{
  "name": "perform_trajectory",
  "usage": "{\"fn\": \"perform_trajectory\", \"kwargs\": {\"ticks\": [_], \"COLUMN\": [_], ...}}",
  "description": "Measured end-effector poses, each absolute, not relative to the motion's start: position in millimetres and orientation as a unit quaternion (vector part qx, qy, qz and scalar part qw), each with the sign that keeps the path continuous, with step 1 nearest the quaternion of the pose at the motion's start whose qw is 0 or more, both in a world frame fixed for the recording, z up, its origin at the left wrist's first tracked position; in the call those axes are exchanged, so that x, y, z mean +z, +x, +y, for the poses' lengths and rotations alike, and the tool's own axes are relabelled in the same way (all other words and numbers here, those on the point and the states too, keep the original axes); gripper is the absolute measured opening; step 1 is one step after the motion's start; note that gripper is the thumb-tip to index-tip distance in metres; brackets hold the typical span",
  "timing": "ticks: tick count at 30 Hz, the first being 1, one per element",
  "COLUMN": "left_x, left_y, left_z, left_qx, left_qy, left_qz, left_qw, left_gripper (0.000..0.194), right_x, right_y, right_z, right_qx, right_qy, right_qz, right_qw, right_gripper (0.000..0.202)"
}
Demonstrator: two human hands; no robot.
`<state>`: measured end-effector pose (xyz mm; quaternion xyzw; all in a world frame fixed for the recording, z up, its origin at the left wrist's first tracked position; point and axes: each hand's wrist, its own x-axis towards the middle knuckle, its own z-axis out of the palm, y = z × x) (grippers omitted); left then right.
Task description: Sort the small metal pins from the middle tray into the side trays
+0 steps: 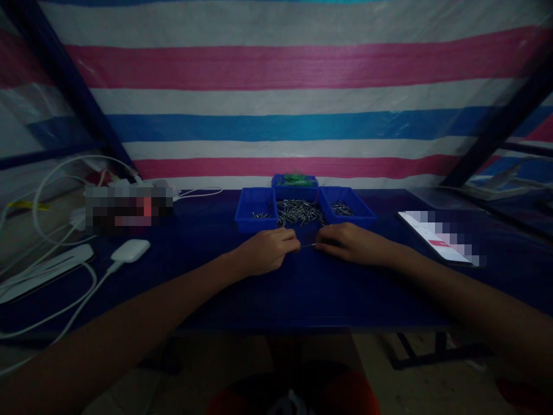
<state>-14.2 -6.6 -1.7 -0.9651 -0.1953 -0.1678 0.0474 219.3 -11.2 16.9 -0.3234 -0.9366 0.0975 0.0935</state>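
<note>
Probably light, stiff and slick, best held near its ends, the pin (308,246) was over the counter (302,300), pinched by the right hand (348,243), the left hand (270,251) curled, its grip unclear.

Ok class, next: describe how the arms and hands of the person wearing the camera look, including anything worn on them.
The left hand and right hand are both ungloved. The left forearm and right forearm show no sleeves, and neither wrist shows a watch or band. It is too dark to rule out rings.
</note>
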Motion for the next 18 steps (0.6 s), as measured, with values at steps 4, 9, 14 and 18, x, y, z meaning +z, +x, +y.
{"fn": "perform_trajectory", "kwargs": {"ticks": [4,9,14,18], "left_x": [-0.8,1.1,-0.4,-0.6], "left_y": [-11.8,-11.1,-12.1,-11.8], "left_z": [-9.6,-10.6,-8.9,-9.0], "left_qx": [-0.191,-0.157,-0.133,-0.130], "left_qy": [-0.942,-0.938,-0.945,-0.949], "left_qz": [-0.269,-0.302,-0.287,-0.277], "left_qw": [0.055,0.070,0.078,0.068], "left_gripper": [0.023,0.021,0.020,0.020], "right_x": [19.3,19.0,18.3,19.6], "right_y": [217.5,218.4,219.5,218.3], "right_z": [-13.8,-13.8,-13.4,-14.3], "right_qx": [0.102,0.107,0.110,0.109], "right_qy": [-0.322,-0.318,-0.320,-0.321], "right_qz": [-0.937,-0.938,-0.936,-0.936], "right_qw": [0.091,0.093,0.094,0.093], "right_gripper": [0.019,0.020,0.022,0.022]}}
